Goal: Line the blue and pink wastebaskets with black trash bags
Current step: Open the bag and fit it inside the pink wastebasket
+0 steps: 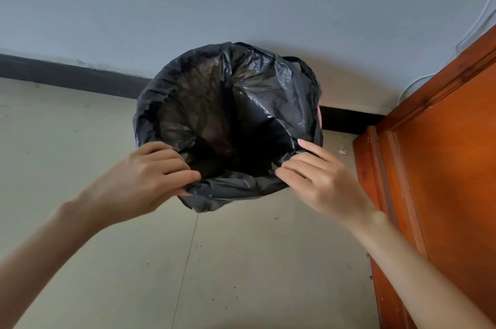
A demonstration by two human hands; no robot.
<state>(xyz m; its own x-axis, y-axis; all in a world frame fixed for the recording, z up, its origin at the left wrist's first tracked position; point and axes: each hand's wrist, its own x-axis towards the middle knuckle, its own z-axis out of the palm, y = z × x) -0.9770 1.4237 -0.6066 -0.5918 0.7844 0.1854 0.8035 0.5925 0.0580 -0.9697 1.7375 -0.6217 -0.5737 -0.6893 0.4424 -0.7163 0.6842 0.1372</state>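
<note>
While both hands work the near rim, we judge this liner almost seated.

Our left hand [150, 175] and right hand [319, 178] each pinch the black trash bag [241, 103] at its near edge, folding it over the wastebasket [320, 116], which stands on the floor [107, 154] against the wall; only a pink sliver shows. Bag interior looks empty. The blue wastebasket is out of view, so we cannot log its state.
</note>
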